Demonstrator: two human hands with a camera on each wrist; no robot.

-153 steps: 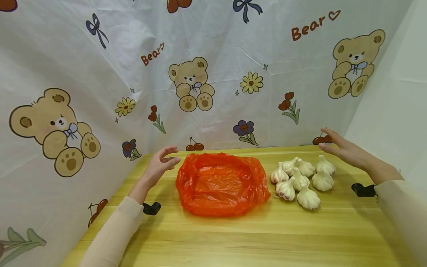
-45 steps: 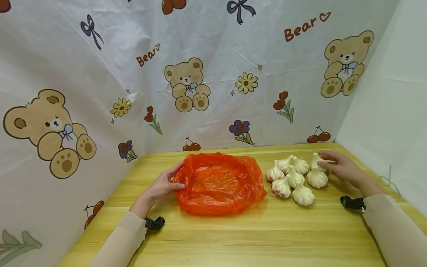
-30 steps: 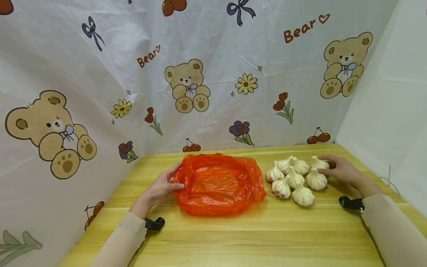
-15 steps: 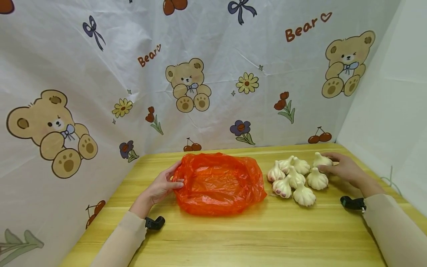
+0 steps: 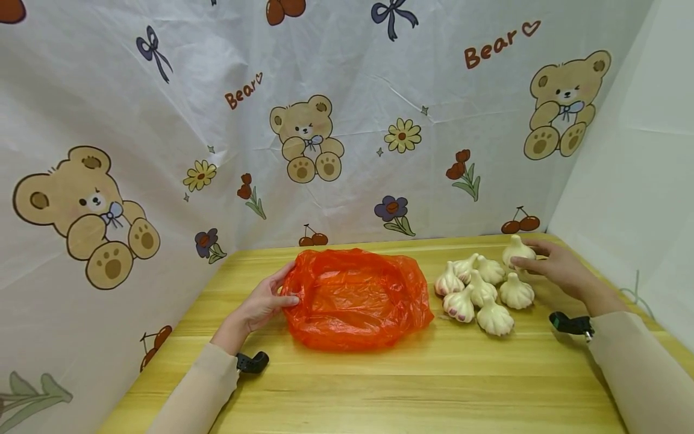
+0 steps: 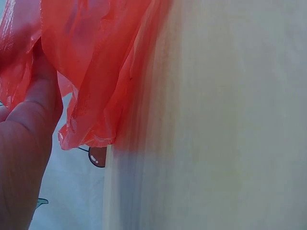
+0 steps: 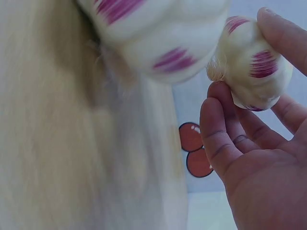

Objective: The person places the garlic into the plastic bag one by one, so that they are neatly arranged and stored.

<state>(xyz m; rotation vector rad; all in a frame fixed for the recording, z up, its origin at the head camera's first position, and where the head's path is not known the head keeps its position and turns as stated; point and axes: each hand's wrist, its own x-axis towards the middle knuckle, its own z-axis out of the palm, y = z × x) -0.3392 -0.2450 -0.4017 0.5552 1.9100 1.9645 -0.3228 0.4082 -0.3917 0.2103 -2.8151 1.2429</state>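
Note:
My right hand (image 5: 558,269) grips a white garlic bulb (image 5: 516,250) between thumb and fingers, above the back right of the table. In the right wrist view that garlic bulb (image 7: 256,64) shows purple streaks, and another garlic bulb (image 7: 165,38) looms close to the camera. My left hand (image 5: 262,305) pinches the left rim of an open red plastic bag (image 5: 360,337), thumb on the near side. The left wrist view has the thin crumpled bag (image 6: 96,52) partly covering the fingers of the left hand (image 6: 29,134).
Several other garlic bulbs (image 5: 474,289) lie clustered on the wooden table (image 5: 379,392), right of the bag. A white bear-print sheet (image 5: 347,199) hangs behind and along the left. A plain white wall (image 5: 634,181) stands at the right, with a thin cable (image 5: 637,295) near it.
My right hand came down to the back right garlic bulb, took hold and raised it from the table. My left hand moved to the bag's left rim and has stayed there since.

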